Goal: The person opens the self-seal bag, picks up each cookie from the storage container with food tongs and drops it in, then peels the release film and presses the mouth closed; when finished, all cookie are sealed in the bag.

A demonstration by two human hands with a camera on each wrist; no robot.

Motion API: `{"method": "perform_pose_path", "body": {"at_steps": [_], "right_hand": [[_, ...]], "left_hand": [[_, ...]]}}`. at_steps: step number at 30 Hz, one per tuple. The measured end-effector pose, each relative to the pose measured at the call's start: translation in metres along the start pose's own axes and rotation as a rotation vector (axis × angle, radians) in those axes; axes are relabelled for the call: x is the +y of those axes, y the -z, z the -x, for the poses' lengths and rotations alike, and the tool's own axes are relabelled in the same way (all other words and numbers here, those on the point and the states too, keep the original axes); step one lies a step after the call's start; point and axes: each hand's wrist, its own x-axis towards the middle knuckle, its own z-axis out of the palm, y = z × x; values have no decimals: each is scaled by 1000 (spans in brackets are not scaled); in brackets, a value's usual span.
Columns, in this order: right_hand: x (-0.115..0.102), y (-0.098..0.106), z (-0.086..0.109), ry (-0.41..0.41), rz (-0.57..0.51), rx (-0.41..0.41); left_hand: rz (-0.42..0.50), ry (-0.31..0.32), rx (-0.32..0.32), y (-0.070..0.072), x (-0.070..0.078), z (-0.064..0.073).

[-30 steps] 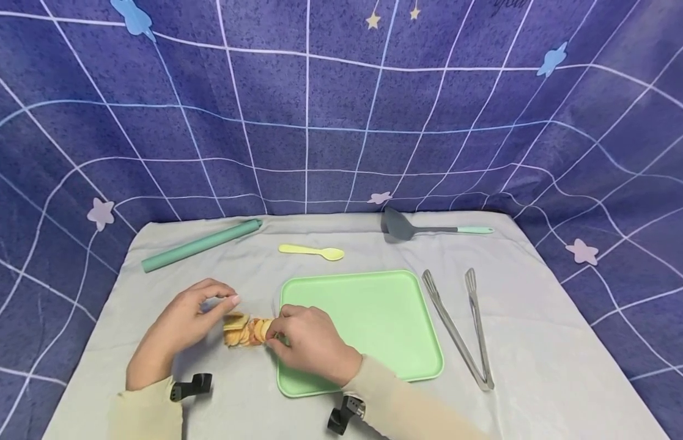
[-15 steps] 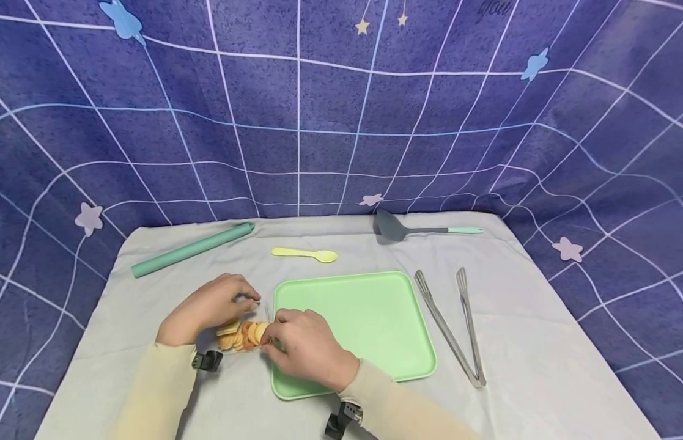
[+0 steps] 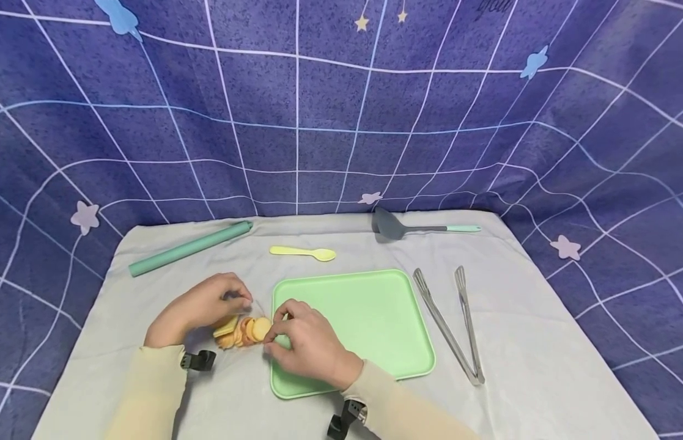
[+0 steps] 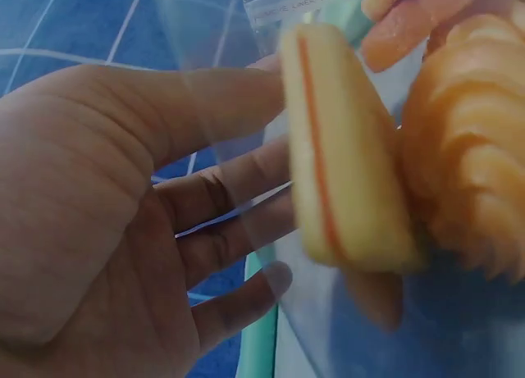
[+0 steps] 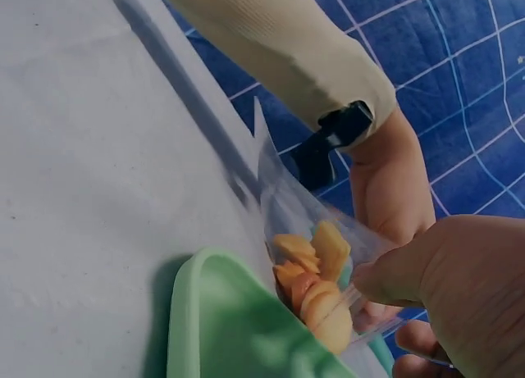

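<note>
A clear plastic bag (image 5: 287,198) holds several food-like pieces, at the left side of the green tray (image 3: 369,318). Inside show a pale yellow wedge with a red stripe (image 4: 353,157), ridged orange pieces (image 4: 476,148) and round yellow slices (image 3: 261,328). My left hand (image 3: 211,299) pinches the bag's far edge by thumb and forefinger, its other fingers spread behind the plastic. Printed letters on a strip (image 4: 312,5) show near that edge. With thumb and fingertips, my right hand (image 3: 310,345) pinches the bag's right end over the tray's left rim.
At the back lie a green rolling pin-like rod (image 3: 189,249), a yellow spoon (image 3: 302,252) and a grey spatula with mint handle (image 3: 393,226). Metal tongs (image 3: 446,324) lie spread to the right of the tray. A patterned blue cloth (image 3: 330,104) hangs behind the table.
My left hand has come in from the left, thumb and fingers apart at first, to the bag's far edge. My right hand keeps its hold near the tray rim. The view has shifted slightly.
</note>
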Motion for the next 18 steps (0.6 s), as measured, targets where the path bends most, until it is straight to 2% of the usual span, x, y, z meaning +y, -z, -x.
{"method": "perform_pose_path", "body": {"at_steps": [8, 11, 15, 18], "right_hand": [[-1, 4, -1, 43, 57, 72], [-3, 9, -2, 65, 97, 104], [-8, 18, -1, 88, 98, 121], [-11, 25, 0, 105, 84, 122]], "left_hand": [[73, 43, 129, 4, 2, 13], [109, 23, 177, 3, 3, 14], [163, -9, 236, 2, 3, 16], [193, 1, 293, 0, 0, 20]]}}
